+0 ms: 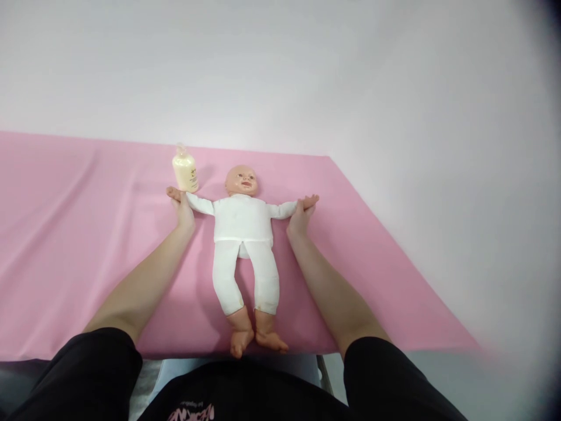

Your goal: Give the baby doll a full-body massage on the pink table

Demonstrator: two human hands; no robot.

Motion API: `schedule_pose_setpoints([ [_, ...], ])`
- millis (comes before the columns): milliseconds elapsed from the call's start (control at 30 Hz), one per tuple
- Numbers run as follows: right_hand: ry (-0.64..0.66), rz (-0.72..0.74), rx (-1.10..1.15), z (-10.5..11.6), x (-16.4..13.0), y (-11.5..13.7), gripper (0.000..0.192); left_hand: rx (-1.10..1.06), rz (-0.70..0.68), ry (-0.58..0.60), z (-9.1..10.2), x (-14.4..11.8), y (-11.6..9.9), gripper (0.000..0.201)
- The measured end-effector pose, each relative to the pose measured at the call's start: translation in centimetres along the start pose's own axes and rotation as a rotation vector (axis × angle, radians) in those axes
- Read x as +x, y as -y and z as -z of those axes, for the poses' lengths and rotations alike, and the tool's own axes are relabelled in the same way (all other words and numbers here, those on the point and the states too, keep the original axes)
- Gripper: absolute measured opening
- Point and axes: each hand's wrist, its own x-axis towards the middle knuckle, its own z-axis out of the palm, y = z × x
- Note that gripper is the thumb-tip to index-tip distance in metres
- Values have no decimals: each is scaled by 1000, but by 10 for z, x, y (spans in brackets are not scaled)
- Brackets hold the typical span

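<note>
A baby doll point(243, 219) with a white cloth body lies on its back, head away from me and bare feet at the near edge of the table. Both its arms are stretched out sideways. On the left, my left hand point(186, 215) is closed around the doll's wrist, with the doll's small hand poking out beyond it. My right hand point(300, 220) grips the other wrist in the same way, and the doll's fingers show past my thumb. Part of my fingers is hidden under the doll's arms on both sides.
A pump bottle point(186, 171) of pale yellow liquid stands just behind my left hand. Pink cloth point(87, 234) covers the table, with folds on the left. A white wall point(263, 70) rises behind, and the table's right edge slants toward me.
</note>
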Motion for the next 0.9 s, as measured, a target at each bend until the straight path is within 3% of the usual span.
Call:
schedule_pose_setpoints([
  [100,173,182,12,-6,-14,14,74,113,-198,70,-6,-14,-12,63],
  [200,377,291,-68,-10,-27,21,68,290,-392,351,-11,-30,-22,60],
  [367,718,527,-349,-13,-38,21,46,675,-569,815,-20,-44,-24,53],
  [467,797,619,-461,-15,-39,22,45,803,-611,948,-24,-43,-22,46],
  [600,797,616,-471,-15,-40,24,46,812,-611,939,-24,-43,-22,46],
  [700,749,557,-406,-14,-43,26,46,743,-562,860,-22,-45,-24,47],
  [900,419,330,-78,-13,-34,26,63,234,-318,392,-17,-36,-24,57],
])
